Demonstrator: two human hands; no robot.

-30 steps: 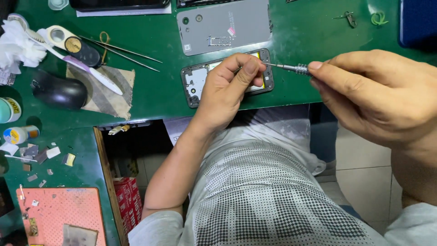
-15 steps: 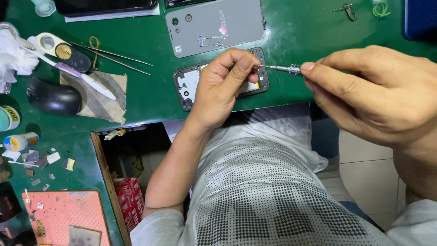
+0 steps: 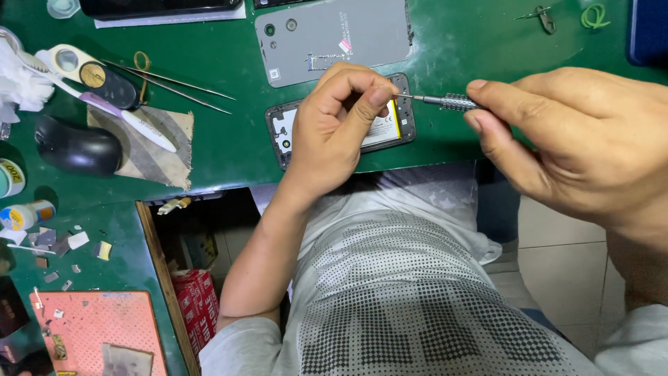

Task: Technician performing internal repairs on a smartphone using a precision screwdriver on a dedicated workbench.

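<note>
Bench: a green work mat [image 3: 229,150] covers the top; an open drawer gap sits below its near edge, with red boxes [image 3: 198,296] inside.
Right hand: the right hand [image 3: 577,139] is curled, thumb and forefinger pinched on the knurled grip of a small screwdriver [image 3: 445,102]; the other fingers are loosely folded.
Left hand: the left hand [image 3: 337,125] lies over the opened phone [image 3: 289,132], fingers bent; thumb and forefinger tips meet at the screwdriver's tip. Whether they pinch anything there is too small to tell.
Opened phone: lies flat near the mat's front edge, back removed, battery showing; the left hand hides most of its middle.
Back cover: a grey back cover [image 3: 334,35] lies flat just beyond the phone, apart from it.
Orange mat: an orange pad [image 3: 97,331] sits at the lower left, with small parts on it.
Mouse: a black mouse [image 3: 76,147] rests at the left, beside a grey cloth [image 3: 149,150].
Tweezers: thin tweezers [image 3: 174,83] lie between the cloth and the back cover.
Scraps: small chips [image 3: 73,240] are scattered near a small bottle [image 3: 24,216].
</note>
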